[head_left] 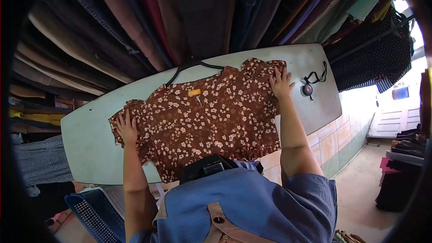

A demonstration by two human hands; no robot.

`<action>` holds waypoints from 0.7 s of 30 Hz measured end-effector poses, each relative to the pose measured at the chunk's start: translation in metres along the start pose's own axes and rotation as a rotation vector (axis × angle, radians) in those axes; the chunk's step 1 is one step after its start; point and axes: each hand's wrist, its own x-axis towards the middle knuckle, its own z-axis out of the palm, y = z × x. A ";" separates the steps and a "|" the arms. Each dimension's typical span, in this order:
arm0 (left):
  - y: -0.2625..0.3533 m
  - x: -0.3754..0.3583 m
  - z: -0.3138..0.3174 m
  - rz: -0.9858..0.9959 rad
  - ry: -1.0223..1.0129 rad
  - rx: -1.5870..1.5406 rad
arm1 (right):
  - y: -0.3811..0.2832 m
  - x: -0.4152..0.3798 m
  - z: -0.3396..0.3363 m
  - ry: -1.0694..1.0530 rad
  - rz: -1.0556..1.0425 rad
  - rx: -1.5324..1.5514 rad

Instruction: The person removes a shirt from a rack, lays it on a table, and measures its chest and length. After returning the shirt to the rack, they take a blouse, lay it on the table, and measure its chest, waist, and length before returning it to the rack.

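Note:
A brown blouse with a pale flower print (202,121) lies spread on a light board (94,130). Its neckline has a black hanger (196,64) in it and an orange tag (194,92) near the collar. On the left sleeve rests my left hand (128,129), flat with fingers spread. My right hand (282,85) lies flat on the other sleeve, fingers apart. Neither hand grips anything. Right of my right hand, a small round dark device with a red centre (307,90) and a black strap (320,75) sits on the board.
Many hanging garments (202,13) line the area beyond the board. A blue plastic basket (94,216) stands below left. Dark dotted clothing (373,54) hangs at the right. Folded clothes (400,166) are stacked at the far right, near a white door (396,119).

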 end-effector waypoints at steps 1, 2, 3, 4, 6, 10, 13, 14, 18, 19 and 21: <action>-0.007 -0.005 0.003 0.028 0.062 0.014 | 0.004 -0.001 0.004 0.064 -0.031 0.031; -0.014 -0.007 0.006 0.031 0.053 0.014 | 0.009 0.000 0.005 0.059 -0.025 0.025; -0.021 -0.008 0.004 -0.099 0.043 0.012 | 0.012 0.002 0.003 0.098 -0.071 0.077; -0.034 -0.009 0.006 -0.229 0.033 0.012 | 0.019 0.004 0.006 0.138 -0.116 0.130; -0.060 -0.010 0.017 -0.334 0.020 0.062 | 0.058 0.019 0.018 0.439 -0.285 0.570; -0.077 -0.040 0.016 -0.210 0.367 0.069 | 0.111 0.001 -0.002 0.818 0.065 0.107; -0.047 -0.066 -0.007 0.261 0.288 -0.259 | 0.163 0.003 0.014 0.470 0.043 0.291; -0.040 -0.073 -0.011 0.157 0.105 -0.113 | 0.169 -0.001 0.008 0.372 -0.014 0.385; -0.056 -0.079 -0.001 -0.320 -0.007 0.041 | 0.170 -0.012 -0.006 0.146 0.286 0.517; -0.058 -0.081 0.001 -0.357 0.082 0.022 | 0.179 -0.013 0.005 0.253 0.246 0.511; -0.047 -0.087 -0.007 -0.181 0.234 -0.059 | 0.199 -0.023 0.019 0.533 0.154 0.446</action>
